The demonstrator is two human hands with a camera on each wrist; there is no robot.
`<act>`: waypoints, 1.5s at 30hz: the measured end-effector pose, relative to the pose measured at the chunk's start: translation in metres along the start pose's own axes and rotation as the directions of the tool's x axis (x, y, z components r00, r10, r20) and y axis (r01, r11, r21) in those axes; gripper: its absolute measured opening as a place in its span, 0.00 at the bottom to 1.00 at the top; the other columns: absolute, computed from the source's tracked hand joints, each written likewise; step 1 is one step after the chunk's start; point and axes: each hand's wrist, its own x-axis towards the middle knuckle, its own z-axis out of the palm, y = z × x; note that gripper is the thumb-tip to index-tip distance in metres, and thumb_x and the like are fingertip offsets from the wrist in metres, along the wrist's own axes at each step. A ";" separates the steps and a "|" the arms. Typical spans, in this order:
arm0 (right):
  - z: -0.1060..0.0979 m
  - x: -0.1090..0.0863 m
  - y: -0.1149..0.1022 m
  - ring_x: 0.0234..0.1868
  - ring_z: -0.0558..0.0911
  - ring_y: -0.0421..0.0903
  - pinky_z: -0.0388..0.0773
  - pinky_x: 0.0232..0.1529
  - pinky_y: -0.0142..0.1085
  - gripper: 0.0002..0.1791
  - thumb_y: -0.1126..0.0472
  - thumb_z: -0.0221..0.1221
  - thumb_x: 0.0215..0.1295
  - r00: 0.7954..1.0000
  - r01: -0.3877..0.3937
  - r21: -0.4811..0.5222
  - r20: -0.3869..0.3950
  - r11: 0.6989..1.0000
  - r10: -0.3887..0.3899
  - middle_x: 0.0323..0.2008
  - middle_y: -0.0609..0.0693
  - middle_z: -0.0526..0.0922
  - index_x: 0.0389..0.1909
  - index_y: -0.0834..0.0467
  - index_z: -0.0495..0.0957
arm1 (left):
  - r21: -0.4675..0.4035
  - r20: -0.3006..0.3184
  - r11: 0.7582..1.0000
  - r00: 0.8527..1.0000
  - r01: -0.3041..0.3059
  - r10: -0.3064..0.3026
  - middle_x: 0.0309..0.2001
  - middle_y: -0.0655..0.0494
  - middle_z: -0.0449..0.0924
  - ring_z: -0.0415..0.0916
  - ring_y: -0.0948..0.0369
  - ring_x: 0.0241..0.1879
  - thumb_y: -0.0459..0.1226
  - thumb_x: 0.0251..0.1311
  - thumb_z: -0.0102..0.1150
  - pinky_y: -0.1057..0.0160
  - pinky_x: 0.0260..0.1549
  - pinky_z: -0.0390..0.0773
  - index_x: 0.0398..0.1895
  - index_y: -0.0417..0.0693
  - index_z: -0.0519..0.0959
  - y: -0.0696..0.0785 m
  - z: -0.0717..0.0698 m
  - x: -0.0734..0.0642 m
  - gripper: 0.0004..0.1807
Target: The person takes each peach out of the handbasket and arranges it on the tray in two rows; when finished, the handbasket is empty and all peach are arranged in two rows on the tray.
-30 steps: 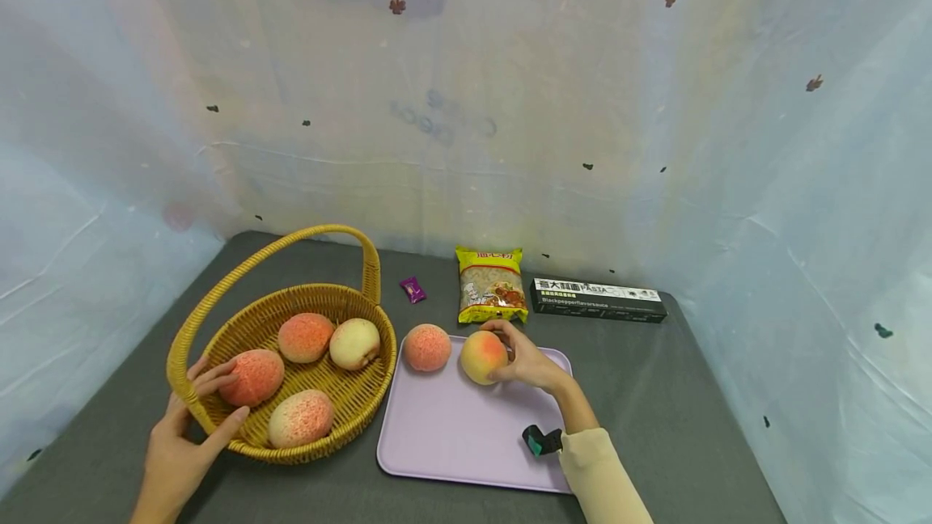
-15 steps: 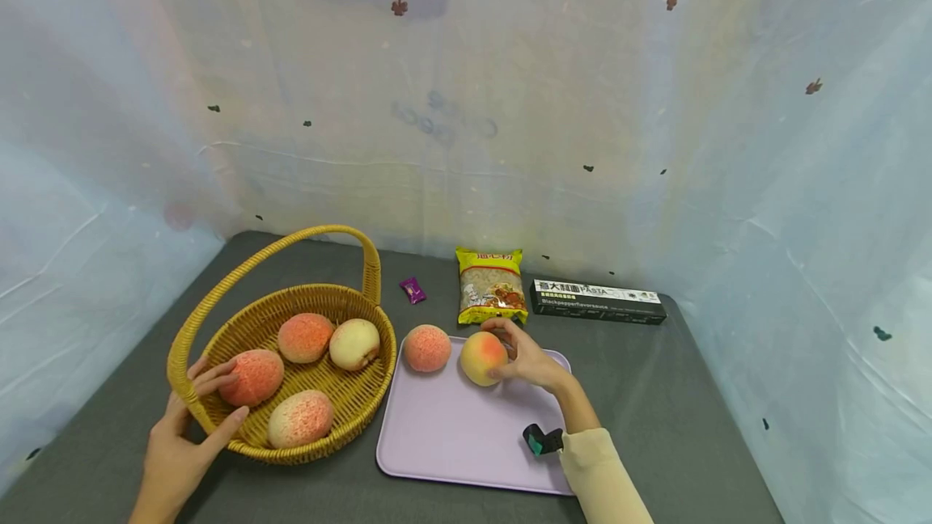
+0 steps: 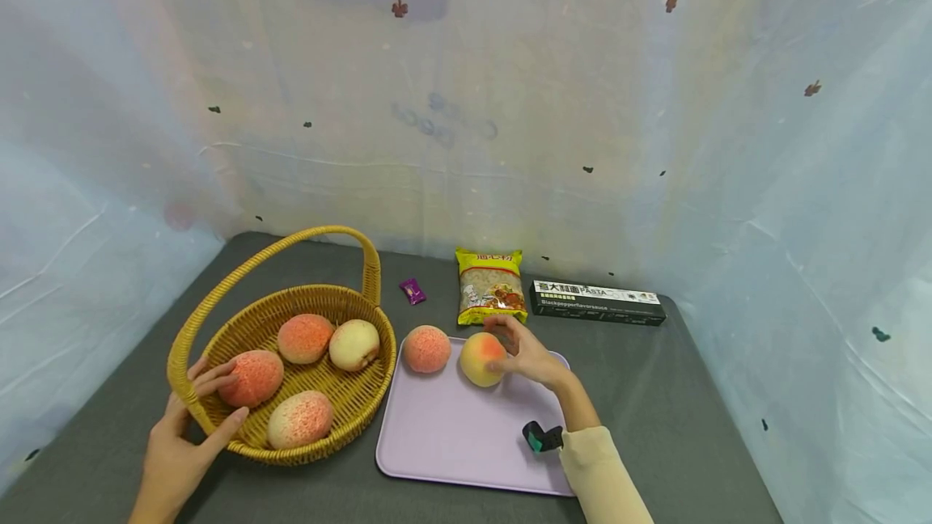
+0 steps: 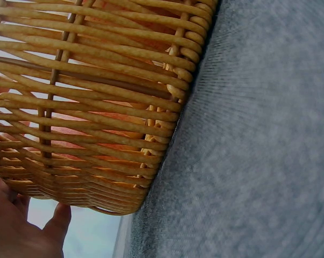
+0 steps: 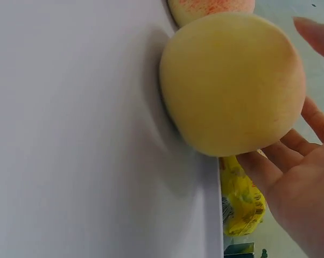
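Note:
My left hand (image 3: 175, 443) grips the near left rim of a yellow wicker basket (image 3: 360, 415), fingers over the rim and thumb against its near side. In the left wrist view, the hand (image 4: 22, 226) shows beneath the woven wall (image 4: 97, 177). Inside lie several peaches, among them a red one (image 3: 255, 378) by my fingertips. My right hand (image 3: 527, 358) is around a yellow-and-red peach (image 3: 476, 358) on a lilac tray (image 3: 451, 443). The right wrist view shows the thumb (image 5: 318, 37) apart from this peach (image 5: 232, 86) and the fingers behind it, loosely spread.
A pinkish peach (image 3: 427, 348) sits at the tray's far left corner. Behind the tray lie a small purple wrapped candy (image 3: 413, 291), a yellow food packet (image 3: 491, 285) and a black pasta box (image 3: 597, 303). Plastic sheeting (image 3: 466, 144) surrounds the grey table (image 3: 655, 411).
My right thumb and fingers have loosened slightly from the yellow-and-red peach, which stays in place on the tray. The left hand and basket have not moved.

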 end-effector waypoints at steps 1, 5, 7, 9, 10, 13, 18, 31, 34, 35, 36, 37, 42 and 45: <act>0.000 0.001 -0.002 0.72 0.61 0.62 0.56 0.74 0.54 0.41 0.72 0.68 0.58 1.000 0.001 -0.002 -0.001 1.000 -0.001 0.69 0.70 0.61 0.70 0.69 0.57 | -0.003 -0.001 1.000 1.000 -0.001 0.001 0.67 0.49 0.71 0.48 0.60 0.76 0.20 0.53 0.68 0.81 0.65 0.54 0.60 0.34 0.77 0.000 0.000 0.000 0.28; 0.001 0.003 -0.008 0.73 0.61 0.62 0.56 0.74 0.53 0.42 0.71 0.69 0.58 1.000 -0.002 -0.010 -0.007 1.000 0.002 0.70 0.69 0.60 0.71 0.66 0.58 | -0.007 -0.001 1.000 1.000 -0.001 0.001 0.67 0.48 0.71 0.48 0.60 0.76 0.20 0.53 0.68 0.81 0.65 0.54 0.60 0.34 0.77 -0.002 0.000 -0.001 0.28; 0.002 0.005 -0.011 0.73 0.61 0.61 0.56 0.74 0.53 0.42 0.71 0.69 0.58 1.000 -0.004 -0.012 -0.011 1.000 0.004 0.70 0.68 0.61 0.71 0.65 0.58 | -0.007 0.000 1.000 1.000 -0.001 0.001 0.68 0.48 0.71 0.48 0.60 0.76 0.20 0.53 0.68 0.81 0.65 0.53 0.60 0.34 0.77 -0.003 0.000 -0.001 0.28; 0.002 0.008 -0.012 0.73 0.60 0.61 0.55 0.74 0.54 0.41 0.71 0.68 0.58 1.000 0.003 -0.013 -0.010 1.000 -0.003 0.70 0.69 0.61 0.70 0.66 0.58 | -0.003 0.001 1.000 1.000 0.001 -0.001 0.68 0.49 0.71 0.47 0.60 0.76 0.20 0.53 0.69 0.81 0.65 0.54 0.60 0.35 0.77 -0.004 0.000 -0.001 0.28; 0.003 0.009 -0.013 0.73 0.60 0.62 0.55 0.74 0.54 0.41 0.72 0.68 0.59 1.000 0.009 -0.009 -0.008 1.000 -0.009 0.69 0.69 0.61 0.70 0.67 0.58 | -0.004 0.002 1.000 1.000 0.000 0.000 0.68 0.49 0.71 0.47 0.60 0.76 0.20 0.53 0.69 0.81 0.65 0.54 0.60 0.35 0.77 -0.004 0.000 -0.001 0.28; 0.004 0.013 -0.015 0.73 0.59 0.64 0.55 0.74 0.55 0.39 0.72 0.66 0.60 0.999 0.032 0.000 -0.006 0.999 -0.032 0.69 0.70 0.60 0.70 0.69 0.57 | -0.005 0.002 1.000 1.000 0.001 -0.001 0.68 0.49 0.71 0.47 0.60 0.76 0.20 0.53 0.69 0.81 0.65 0.54 0.61 0.35 0.76 -0.005 0.000 -0.001 0.28; 0.008 0.018 -0.024 0.74 0.57 0.63 0.54 0.74 0.53 0.39 0.74 0.65 0.61 0.998 0.068 0.015 -0.007 0.998 -0.068 0.69 0.70 0.59 0.70 0.69 0.58 | -0.007 0.001 1.000 1.000 0.000 0.000 0.68 0.49 0.71 0.47 0.61 0.76 0.20 0.53 0.68 0.81 0.65 0.53 0.60 0.34 0.76 -0.004 0.000 -0.001 0.28; 0.030 0.037 -0.048 0.70 0.65 0.59 0.55 0.73 0.57 0.35 0.75 0.65 0.59 0.986 0.159 -0.020 0.054 0.987 -0.158 0.66 0.62 0.68 0.68 0.69 0.64 | 0.009 -0.001 1.000 1.000 -0.009 0.009 0.68 0.49 0.71 0.48 0.61 0.76 0.21 0.53 0.69 0.81 0.66 0.51 0.60 0.36 0.77 -0.005 0.000 -0.001 0.28; 0.033 0.042 -0.055 0.70 0.65 0.57 0.56 0.73 0.59 0.34 0.74 0.65 0.60 0.982 0.176 -0.030 0.073 0.984 -0.174 0.66 0.61 0.69 0.67 0.70 0.65 | 0.009 0.002 1.000 1.000 -0.012 0.012 0.68 0.49 0.71 0.48 0.60 0.76 0.20 0.53 0.69 0.81 0.66 0.51 0.60 0.36 0.77 -0.004 0.000 0.000 0.28; 0.035 0.043 -0.056 0.70 0.65 0.57 0.56 0.72 0.59 0.33 0.74 0.65 0.60 0.981 0.182 -0.038 0.081 0.983 -0.179 0.65 0.60 0.70 0.66 0.70 0.65 | 0.008 0.003 1.000 1.000 -0.013 0.013 0.68 0.49 0.71 0.48 0.60 0.76 0.20 0.52 0.69 0.80 0.67 0.51 0.60 0.36 0.77 -0.004 0.000 0.000 0.29; 0.035 0.046 -0.054 0.70 0.66 0.55 0.57 0.72 0.59 0.33 0.72 0.65 0.60 0.978 0.191 -0.042 0.089 0.981 -0.187 0.65 0.58 0.71 0.66 0.68 0.66 | 0.007 0.005 1.000 1.000 -0.014 0.014 0.68 0.48 0.71 0.48 0.60 0.76 0.20 0.52 0.69 0.80 0.67 0.51 0.60 0.36 0.77 -0.004 -0.001 0.000 0.29; 0.036 0.049 -0.053 0.70 0.66 0.53 0.58 0.72 0.58 0.32 0.71 0.66 0.60 0.978 0.194 -0.055 0.095 0.979 -0.189 0.64 0.56 0.71 0.66 0.66 0.67 | 0.004 0.008 1.000 1.000 -0.014 0.014 0.68 0.47 0.71 0.48 0.60 0.76 0.20 0.52 0.69 0.79 0.67 0.51 0.60 0.36 0.77 -0.004 -0.001 0.000 0.29; 0.044 0.056 -0.060 0.68 0.69 0.48 0.59 0.73 0.53 0.29 0.68 0.65 0.62 0.971 0.214 -0.073 0.129 0.974 -0.203 0.63 0.52 0.73 0.64 0.59 0.71 | -0.005 0.014 1.000 1.000 -0.010 0.010 0.68 0.45 0.70 0.48 0.59 0.76 0.19 0.52 0.68 0.78 0.67 0.53 0.60 0.35 0.77 -0.003 -0.001 0.000 0.29; 0.049 0.060 -0.065 0.68 0.69 0.47 0.60 0.73 0.49 0.29 0.70 0.64 0.63 0.964 0.228 -0.073 0.155 0.971 -0.214 0.63 0.53 0.73 0.65 0.60 0.71 | -0.004 0.011 1.000 1.000 -0.012 0.012 0.68 0.45 0.70 0.48 0.59 0.76 0.19 0.52 0.68 0.78 0.67 0.53 0.60 0.35 0.77 -0.003 0.000 0.000 0.29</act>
